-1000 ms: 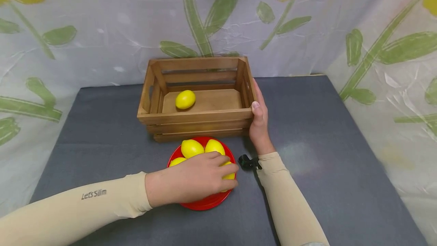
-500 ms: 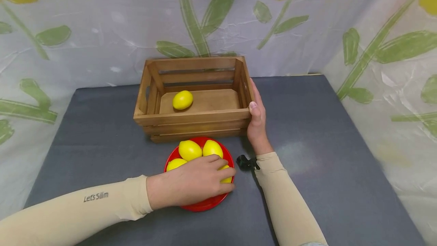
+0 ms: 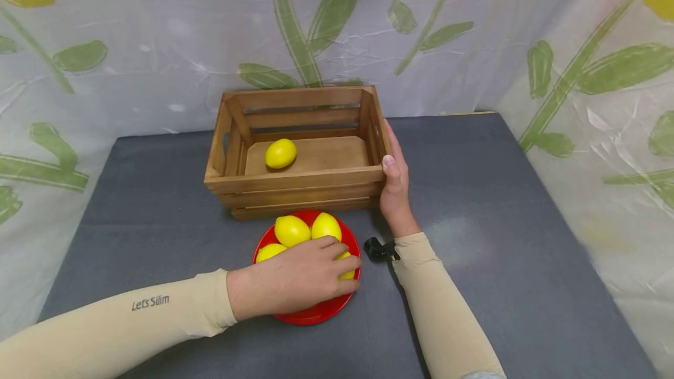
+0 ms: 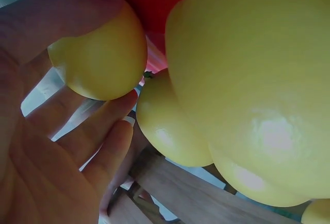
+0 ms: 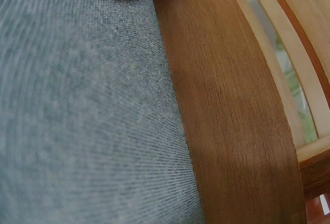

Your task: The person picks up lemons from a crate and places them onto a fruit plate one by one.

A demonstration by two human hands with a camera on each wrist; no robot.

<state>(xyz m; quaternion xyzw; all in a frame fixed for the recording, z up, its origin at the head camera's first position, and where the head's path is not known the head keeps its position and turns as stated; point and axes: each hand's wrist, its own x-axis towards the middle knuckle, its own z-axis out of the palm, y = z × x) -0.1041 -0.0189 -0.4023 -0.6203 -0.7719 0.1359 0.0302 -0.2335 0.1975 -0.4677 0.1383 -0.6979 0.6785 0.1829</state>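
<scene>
My left hand [image 3: 297,276] reaches over a red plate [image 3: 316,313] and grips a lemon [image 3: 347,268] at the plate's right side. In the left wrist view, the thumb lies across this lemon [image 4: 105,59] and the fingers come round its other side. Other yellow lemons [image 3: 292,231] sit on the plate, partly covered by the hand. Behind the plate stands a slatted wooden crate [image 3: 300,183] with one lemon [image 3: 281,153] inside, towards its left. My right hand [image 3: 396,189] holds the crate's right end, thumb at the front corner, fingers along the outer side.
A dark grey cloth [image 3: 484,238] covers the table. The crate is close to the table's back edge, before a flower-printed curtain [image 3: 184,45]. A black wrist camera [image 3: 376,249] sits by the right wrist, just right of the plate.
The view has shifted slightly. Against the plate, my left hand keeps almost the same place on the lemon, and my right hand stays on the crate.
</scene>
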